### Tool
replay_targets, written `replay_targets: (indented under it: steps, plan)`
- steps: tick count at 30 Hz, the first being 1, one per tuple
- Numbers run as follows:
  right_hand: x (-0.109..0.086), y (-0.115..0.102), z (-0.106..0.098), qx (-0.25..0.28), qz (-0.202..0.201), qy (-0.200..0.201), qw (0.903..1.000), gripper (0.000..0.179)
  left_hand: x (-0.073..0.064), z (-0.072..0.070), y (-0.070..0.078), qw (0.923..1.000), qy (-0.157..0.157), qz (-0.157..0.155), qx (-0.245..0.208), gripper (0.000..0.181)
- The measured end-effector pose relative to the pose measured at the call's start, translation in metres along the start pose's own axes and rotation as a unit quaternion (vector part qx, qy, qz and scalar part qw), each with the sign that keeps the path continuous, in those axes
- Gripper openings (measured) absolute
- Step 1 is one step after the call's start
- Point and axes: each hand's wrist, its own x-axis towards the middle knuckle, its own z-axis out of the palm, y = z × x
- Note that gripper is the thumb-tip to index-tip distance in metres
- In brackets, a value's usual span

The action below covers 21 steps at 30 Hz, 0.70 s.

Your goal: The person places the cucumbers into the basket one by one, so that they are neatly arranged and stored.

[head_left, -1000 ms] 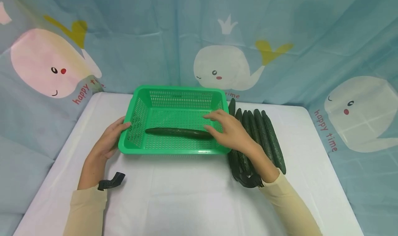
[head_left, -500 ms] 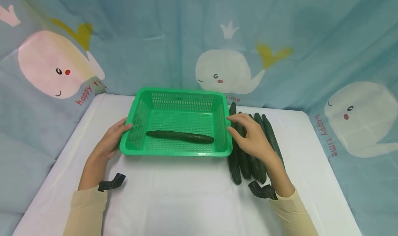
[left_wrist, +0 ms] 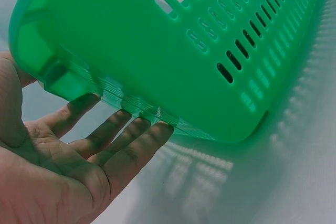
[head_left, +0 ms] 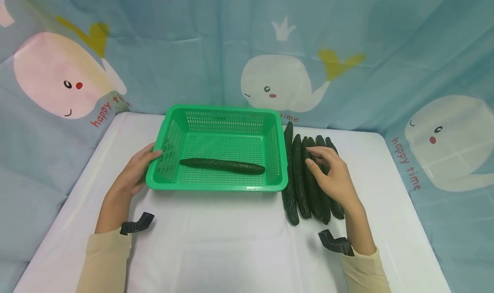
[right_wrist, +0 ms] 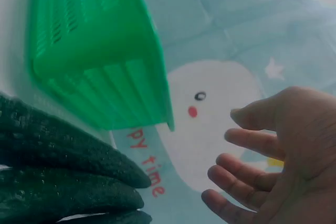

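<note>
A green plastic basket stands on the white table, with one dark green cucumber lying lengthwise on its floor. My left hand holds the basket's left side, thumb over the rim; in the left wrist view its fingertips press the outer wall. Right of the basket, several more cucumbers lie side by side. Over the right part of this row hovers my right hand, fingers loosely bent and nothing between thumb and fingers. The right wrist view shows that hand spread beside the cucumber tips.
A light blue curtain printed with whales hangs behind the table and along both sides. The white tablecloth stretches in front of the basket. Black camera mounts sit on both wrists.
My right hand has moved from above the basket, past its right rim, to over the cucumber row. The cucumber in the basket has stayed put, and my left hand keeps its place.
</note>
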Motion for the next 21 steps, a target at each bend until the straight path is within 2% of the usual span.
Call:
replay_targets:
  steps: [8, 14, 21]
  plan:
    - [0.002, 0.013, -0.007, 0.007, 0.021, 0.005, 0.9997, 0.040, -0.004, -0.003, 0.001, 0.9997, 0.001, 0.001, -0.025, 0.078]
    - [-0.003, 0.032, -0.010, 0.005, 0.052, 0.008, 0.9986, 0.043, -0.005, -0.003, 0.000, 0.9998, 0.004, 0.005, -0.019, 0.079]
    - [-0.011, 0.051, -0.019, -0.048, 0.078, 0.037, 0.9951, 0.046, -0.001, 0.001, 0.000, 0.9999, 0.005, 0.003, -0.013, 0.079]
